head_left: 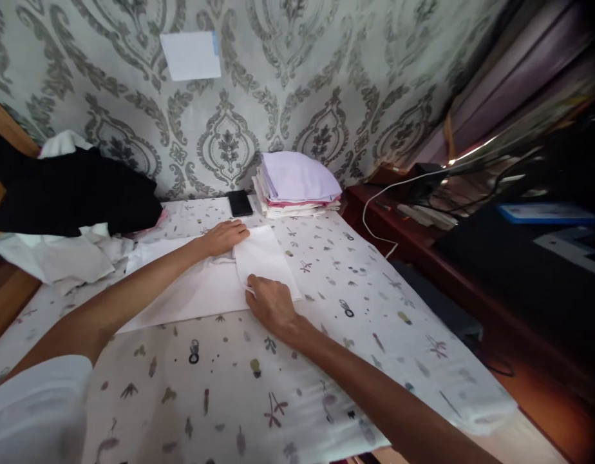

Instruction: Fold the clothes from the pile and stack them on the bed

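Note:
A white cloth garment [196, 291] lies flat on the patterned sheet, its right end folded over towards the left. My left hand [225, 237] rests at the far edge of that folded part, fingers together and pointing right; whether they grip the fabric is hard to see. At the near edge, my right hand [273, 303] is closed with thumb and fingers pinching the white fabric. The garment's exact kind does not show.
Behind the garment stand a stack of folded clothes [300, 177] and a black phone [240, 203]. Black and white clothes [75, 190] are heaped at left. A dark red desk [404, 232] with a white cable [369, 212] borders the right side. Patterned wallpaper [278, 96] rises behind.

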`<control>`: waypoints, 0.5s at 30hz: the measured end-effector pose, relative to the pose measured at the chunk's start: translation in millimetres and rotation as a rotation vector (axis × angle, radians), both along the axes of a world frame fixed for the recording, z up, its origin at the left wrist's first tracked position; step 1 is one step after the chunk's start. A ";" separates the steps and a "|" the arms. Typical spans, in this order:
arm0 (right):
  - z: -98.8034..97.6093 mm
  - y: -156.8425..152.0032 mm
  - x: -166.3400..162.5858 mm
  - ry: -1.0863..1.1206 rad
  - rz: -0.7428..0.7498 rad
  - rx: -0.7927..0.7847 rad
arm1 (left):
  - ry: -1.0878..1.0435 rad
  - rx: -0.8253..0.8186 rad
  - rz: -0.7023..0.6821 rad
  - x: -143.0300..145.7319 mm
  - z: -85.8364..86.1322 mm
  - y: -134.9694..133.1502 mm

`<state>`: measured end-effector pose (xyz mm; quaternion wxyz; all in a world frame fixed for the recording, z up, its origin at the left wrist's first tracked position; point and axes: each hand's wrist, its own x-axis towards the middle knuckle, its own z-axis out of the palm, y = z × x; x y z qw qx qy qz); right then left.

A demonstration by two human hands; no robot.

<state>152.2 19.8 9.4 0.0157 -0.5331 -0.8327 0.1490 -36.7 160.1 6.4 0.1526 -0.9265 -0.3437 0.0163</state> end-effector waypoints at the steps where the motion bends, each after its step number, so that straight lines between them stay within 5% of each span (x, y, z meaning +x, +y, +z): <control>1: 0.3 -0.1 -2.3 -0.009 -0.002 0.009 | -0.008 0.004 0.016 -2.6 0.3 -2.3; 7: 8.1 -3.7 -27.5 -0.009 0.029 0.037 | -0.064 0.016 0.099 -22.3 8.0 -9.5; 15: 10.7 -13.0 -55.6 -0.068 0.086 -0.023 | -0.184 -0.160 0.113 -60.4 -6.3 -21.0</control>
